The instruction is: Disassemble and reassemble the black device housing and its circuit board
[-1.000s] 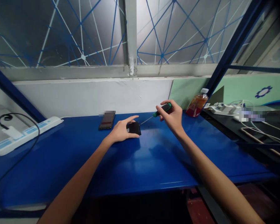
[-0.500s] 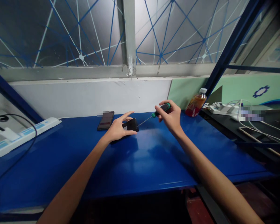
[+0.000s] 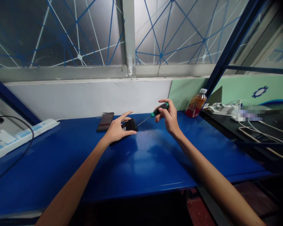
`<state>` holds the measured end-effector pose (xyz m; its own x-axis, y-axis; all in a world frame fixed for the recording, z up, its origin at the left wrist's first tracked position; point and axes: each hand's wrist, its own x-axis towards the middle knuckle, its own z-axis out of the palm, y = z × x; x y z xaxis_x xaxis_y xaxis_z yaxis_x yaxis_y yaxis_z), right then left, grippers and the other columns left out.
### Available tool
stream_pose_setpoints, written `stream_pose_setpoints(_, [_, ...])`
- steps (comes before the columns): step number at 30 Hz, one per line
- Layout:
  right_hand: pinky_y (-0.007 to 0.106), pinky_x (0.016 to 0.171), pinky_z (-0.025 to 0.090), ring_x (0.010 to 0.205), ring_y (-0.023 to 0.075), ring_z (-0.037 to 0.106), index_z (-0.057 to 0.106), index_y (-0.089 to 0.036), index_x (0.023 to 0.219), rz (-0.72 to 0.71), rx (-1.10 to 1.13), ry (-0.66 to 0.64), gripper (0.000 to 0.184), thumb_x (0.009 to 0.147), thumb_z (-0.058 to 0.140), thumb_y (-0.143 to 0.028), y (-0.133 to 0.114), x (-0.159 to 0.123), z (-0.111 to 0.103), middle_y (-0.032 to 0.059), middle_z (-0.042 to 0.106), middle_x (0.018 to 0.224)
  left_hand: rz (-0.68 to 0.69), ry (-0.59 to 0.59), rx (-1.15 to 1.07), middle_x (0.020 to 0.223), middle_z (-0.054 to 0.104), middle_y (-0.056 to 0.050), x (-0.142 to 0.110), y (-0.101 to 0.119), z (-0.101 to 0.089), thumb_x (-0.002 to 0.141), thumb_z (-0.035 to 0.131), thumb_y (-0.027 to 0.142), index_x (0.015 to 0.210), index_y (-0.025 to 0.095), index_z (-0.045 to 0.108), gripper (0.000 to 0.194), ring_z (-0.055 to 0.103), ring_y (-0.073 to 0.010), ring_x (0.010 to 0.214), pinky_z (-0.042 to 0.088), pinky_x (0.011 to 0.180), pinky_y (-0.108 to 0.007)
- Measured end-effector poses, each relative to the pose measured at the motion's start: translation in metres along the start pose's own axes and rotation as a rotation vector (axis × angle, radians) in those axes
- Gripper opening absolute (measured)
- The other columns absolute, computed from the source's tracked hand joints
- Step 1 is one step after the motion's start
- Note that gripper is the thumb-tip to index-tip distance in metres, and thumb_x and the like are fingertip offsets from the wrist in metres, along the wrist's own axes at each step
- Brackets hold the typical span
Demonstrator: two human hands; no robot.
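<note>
My left hand (image 3: pixel 115 130) grips a black phone (image 3: pixel 130 125) by its long edges, thumb on the near side and fingers on the far side. Part of the phone is hidden under the palm. A screwdriver (image 3: pixel 161 108) with a green and black handle is held in my right hand (image 3: pixel 170 116). Its thin shaft slants down to the left, and the tip is at the phone's right end. Whether the tip sits in a screw is too small to tell. Behind my left hand, a second dark phone (image 3: pixel 105 121) lies flat on the blue table (image 3: pixel 153 166).
A white power strip (image 3: pixel 25 138) with a black cable lies on the left. At the back right stands a drink bottle (image 3: pixel 196 103) with a white cap. White cables (image 3: pixel 259 133) and chargers cover the black table farther right. A wall panel and window rise behind.
The whole view has shifted slightly. The phone in my left hand has turned a little, its right end tilting up and away. The screwdriver tip stays at that end.
</note>
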<state>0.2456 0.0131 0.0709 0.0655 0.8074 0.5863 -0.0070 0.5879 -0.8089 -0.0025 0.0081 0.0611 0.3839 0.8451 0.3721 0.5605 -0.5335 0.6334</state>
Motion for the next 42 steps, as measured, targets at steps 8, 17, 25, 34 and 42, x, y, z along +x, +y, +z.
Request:
stream_pose_setpoints(8, [0.022, 0.042, 0.045, 0.036, 0.0088, 0.052, 0.048, -0.021, 0.108, 0.001, -0.113, 0.081, 0.033, 0.082, 0.061, -0.038, -0.0071, -0.002, 0.0038, -0.0095, 0.05, 0.054, 0.013, 0.013, 0.007, 0.12, 0.065, -0.008, -0.0001, 0.0, 0.0013, 0.068, 0.078, 0.042, 0.141, 0.031, 0.041, 0.083, 0.059, -0.0281, 0.114, 0.045, 0.099, -0.047])
stream_pose_setpoints(17, [0.022, 0.041, 0.046, 0.039, 0.009, 0.054, 0.044, -0.023, 0.112, 0.011, -0.059, 0.033, 0.036, 0.084, 0.058, -0.04, -0.001, -0.0006, 0.0022, -0.0065, 0.058, 0.064, 0.017, 0.022, -0.01, 0.118, 0.066, -0.007, 0.0001, -0.0005, 0.0016, 0.068, 0.079, 0.043, 0.142, 0.03, 0.042, 0.084, 0.06, -0.0259, 0.112, 0.047, 0.098, -0.044])
stream_pose_setpoints(25, [0.022, 0.043, 0.047, 0.038, 0.008, 0.052, 0.043, -0.023, 0.117, -0.017, -0.102, 0.073, 0.037, 0.085, 0.056, -0.035, -0.0054, -0.0045, 0.006, -0.0084, 0.052, 0.061, 0.014, 0.009, -0.016, 0.119, 0.066, -0.007, -0.0004, 0.0013, 0.002, 0.068, 0.079, 0.042, 0.141, 0.03, 0.042, 0.082, 0.06, -0.0266, 0.113, 0.046, 0.098, -0.045])
stream_pose_setpoints(34, [0.022, 0.043, 0.045, 0.039, 0.0101, 0.055, 0.05, -0.022, 0.109, -0.029, -0.23, 0.143, 0.037, 0.085, 0.061, -0.048, -0.0029, -0.0041, 0.0047, -0.0084, 0.052, 0.054, 0.001, -0.003, -0.021, 0.119, 0.066, -0.007, 0.0, 0.0024, 0.0025, 0.068, 0.079, 0.042, 0.141, 0.031, 0.042, 0.082, 0.06, -0.0275, 0.113, 0.045, 0.099, -0.047])
stream_pose_setpoints(42, [0.023, 0.047, 0.047, 0.043, 0.0071, 0.055, 0.042, -0.024, 0.117, -0.065, -0.11, 0.058, 0.036, 0.083, 0.054, -0.027, -0.0025, -0.0057, 0.0039, -0.0026, 0.062, 0.08, 0.018, -0.011, 0.013, 0.12, 0.066, -0.007, -0.0007, 0.0, 0.0035, 0.068, 0.078, 0.043, 0.14, 0.03, 0.043, 0.081, 0.06, -0.0273, 0.112, 0.045, 0.097, -0.044])
